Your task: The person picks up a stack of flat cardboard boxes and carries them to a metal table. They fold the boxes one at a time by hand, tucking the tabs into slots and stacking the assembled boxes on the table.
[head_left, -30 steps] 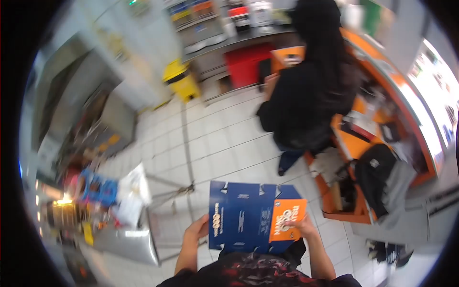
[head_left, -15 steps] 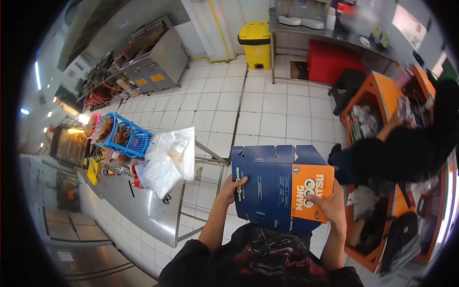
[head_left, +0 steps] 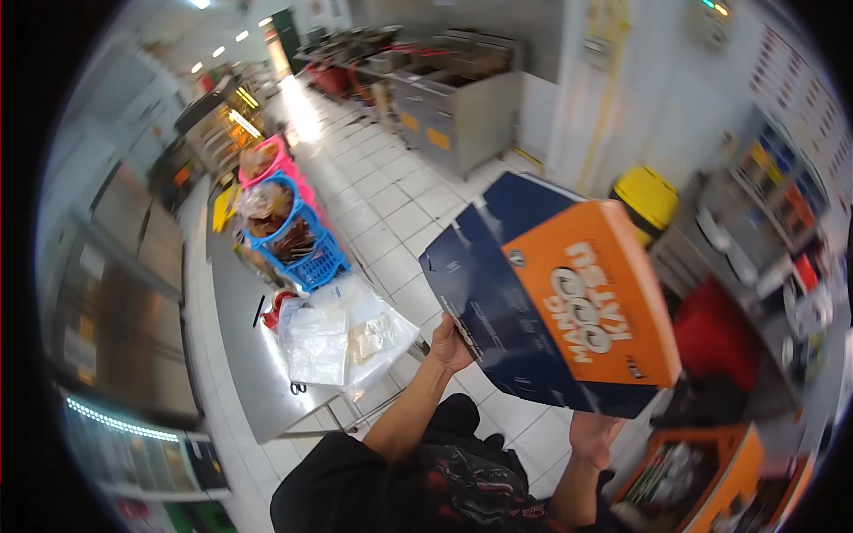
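Note:
A navy and orange cardboard box blank point(head_left: 542, 302), printed with white lettering, is held up in front of my body. It is tilted, with its orange panel on the right. My left hand point(head_left: 451, 345) grips its lower left edge. Under the bottom edge on the right, my right hand point(head_left: 593, 437) holds it, with its fingers partly hidden behind the cardboard.
A steel table point(head_left: 235, 329) on the left bears blue point(head_left: 315, 262) and pink baskets point(head_left: 302, 186), plastic bags point(head_left: 333, 342) and scissors point(head_left: 298, 388). Ahead stand a steel fryer unit point(head_left: 458, 115) and a yellow bin point(head_left: 647, 197). An orange shelf point(head_left: 733, 462) is at lower right.
The view has swung left. The box blank has been raised and tilted, bringing its orange panel higher. My right hand has moved from the panel's face to the bottom edge.

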Motion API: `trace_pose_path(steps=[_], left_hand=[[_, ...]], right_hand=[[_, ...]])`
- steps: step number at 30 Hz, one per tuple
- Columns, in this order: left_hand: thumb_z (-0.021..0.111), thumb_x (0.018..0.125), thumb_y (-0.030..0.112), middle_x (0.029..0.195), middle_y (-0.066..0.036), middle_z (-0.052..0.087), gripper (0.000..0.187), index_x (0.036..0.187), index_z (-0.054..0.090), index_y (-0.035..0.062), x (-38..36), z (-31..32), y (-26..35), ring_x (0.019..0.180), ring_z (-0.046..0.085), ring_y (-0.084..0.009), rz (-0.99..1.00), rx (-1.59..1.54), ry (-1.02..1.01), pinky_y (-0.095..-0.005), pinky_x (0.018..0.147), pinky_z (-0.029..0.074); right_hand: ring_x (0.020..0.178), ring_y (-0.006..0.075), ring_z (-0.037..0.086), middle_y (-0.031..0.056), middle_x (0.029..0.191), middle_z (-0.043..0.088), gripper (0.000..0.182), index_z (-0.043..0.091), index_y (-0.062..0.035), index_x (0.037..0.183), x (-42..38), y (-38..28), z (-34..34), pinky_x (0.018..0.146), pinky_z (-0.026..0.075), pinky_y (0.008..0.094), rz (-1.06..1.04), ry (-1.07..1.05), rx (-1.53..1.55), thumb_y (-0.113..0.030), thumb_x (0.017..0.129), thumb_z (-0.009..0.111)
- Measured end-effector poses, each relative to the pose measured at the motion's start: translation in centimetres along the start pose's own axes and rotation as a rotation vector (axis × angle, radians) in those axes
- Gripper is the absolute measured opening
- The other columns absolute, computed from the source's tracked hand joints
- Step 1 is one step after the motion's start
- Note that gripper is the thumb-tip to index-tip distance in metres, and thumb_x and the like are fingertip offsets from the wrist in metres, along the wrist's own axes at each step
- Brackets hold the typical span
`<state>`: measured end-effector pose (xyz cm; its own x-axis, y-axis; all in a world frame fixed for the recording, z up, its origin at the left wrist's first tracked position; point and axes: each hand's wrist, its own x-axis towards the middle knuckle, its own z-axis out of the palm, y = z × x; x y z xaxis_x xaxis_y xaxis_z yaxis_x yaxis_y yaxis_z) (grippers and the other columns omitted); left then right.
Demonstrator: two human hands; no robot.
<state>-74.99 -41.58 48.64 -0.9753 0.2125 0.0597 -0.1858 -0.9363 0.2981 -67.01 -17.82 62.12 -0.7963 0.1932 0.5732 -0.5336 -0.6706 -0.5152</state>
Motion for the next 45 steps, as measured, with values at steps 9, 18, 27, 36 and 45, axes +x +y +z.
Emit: trace_pose_path(steps=[9,18,27,36,45], left_hand=[[0.083,0.079,0.024,0.119,-0.013,0.066,0.06,0.128,0.056,0.0024,17.0,-2.7,7.5,0.11,0.066,-0.027,0.236,-0.019,0.065,-0.0444,0.095,0.055],[0.083,0.077,0.032,0.123,-0.014,0.065,0.065,0.13,0.056,0.0035,30.4,-11.1,15.9,0.114,0.063,-0.0289,0.18,-0.077,0.247,-0.0479,0.1,0.051],[0.078,0.076,0.053,0.133,-0.016,0.059,0.082,0.136,0.051,0.0039,39.1,-22.7,26.6,0.12,0.059,-0.029,0.392,-0.231,0.283,-0.0509,0.1,0.049],[0.078,0.081,0.039,0.116,-0.009,0.066,0.059,0.129,0.057,0.0108,46.8,-24.8,41.4,0.104,0.066,-0.0274,0.969,-0.338,-0.104,-0.0469,0.089,0.056],[0.083,0.075,0.036,0.119,-0.011,0.066,0.067,0.13,0.056,0.0084,55.0,-36.8,60.7,0.107,0.066,-0.0283,0.867,-0.089,0.43,-0.0471,0.091,0.056]], right_hand=[[0.124,0.0291,0.051,0.0165,0.135,0.051,0.094,0.035,0.004,0.142,16.1,18.1,-6.7,0.109,0.04,0.044,0.156,0.049,-0.377,-0.022,0.071,0.09],[0.118,0.0268,0.055,0.0209,0.133,0.051,0.062,0.034,0.0097,0.139,30.4,32.8,-3.9,0.099,0.046,0.0359,0.322,-0.164,-0.578,0.002,0.086,0.066],[0.118,0.0301,0.055,0.023,0.132,0.053,0.085,0.036,0.0074,0.142,39.3,54.5,-7.3,0.101,0.043,0.0414,0.44,-0.881,-0.533,-0.03,0.081,0.083],[0.103,0.0353,0.065,0.0251,0.11,0.066,0.096,0.057,0.0046,0.123,59.9,78.0,12.2,0.089,0.052,0.0477,1.065,-1.333,0.34,-0.071,0.067,0.076],[0.143,0.0311,0.029,0.0198,0.155,0.023,0.136,0.006,0.0034,0.153,65.0,97.4,29.4,0.111,0.032,0.0486,1.406,-1.445,0.295,-0.055,0.063,0.089]])
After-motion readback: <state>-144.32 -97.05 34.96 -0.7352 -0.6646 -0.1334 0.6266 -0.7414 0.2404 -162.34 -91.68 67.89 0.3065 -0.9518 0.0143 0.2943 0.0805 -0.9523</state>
